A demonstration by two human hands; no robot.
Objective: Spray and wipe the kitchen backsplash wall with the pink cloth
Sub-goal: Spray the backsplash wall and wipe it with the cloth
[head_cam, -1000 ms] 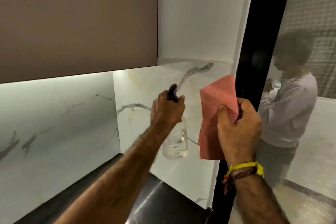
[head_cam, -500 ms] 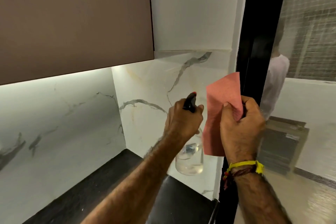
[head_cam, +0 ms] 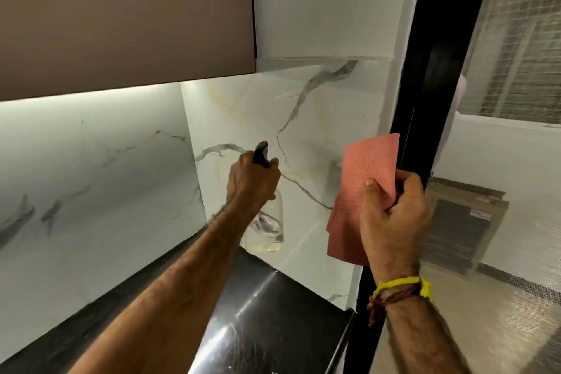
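My left hand (head_cam: 253,177) grips the black head of a clear spray bottle (head_cam: 267,229), whose nozzle faces the white marble backsplash wall (head_cam: 306,143) in the corner. The bottle hangs below my fist and holds a little liquid at the bottom. My right hand (head_cam: 393,215) pinches a folded pink cloth (head_cam: 368,167) with thumb on its near face, holding it upright in front of the wall's right edge. The cloth's lower part drops behind my hand.
A brown upper cabinet (head_cam: 121,15) overhangs the left wall, with a light strip under it. A glossy black counter (head_cam: 273,322) lies below. A black window frame (head_cam: 422,100) stands just right of the cloth, with mesh glass beyond.
My left hand with the bottle has shifted left, away from the cloth, and the gap between my two hands has widened. The view has turned slightly right.
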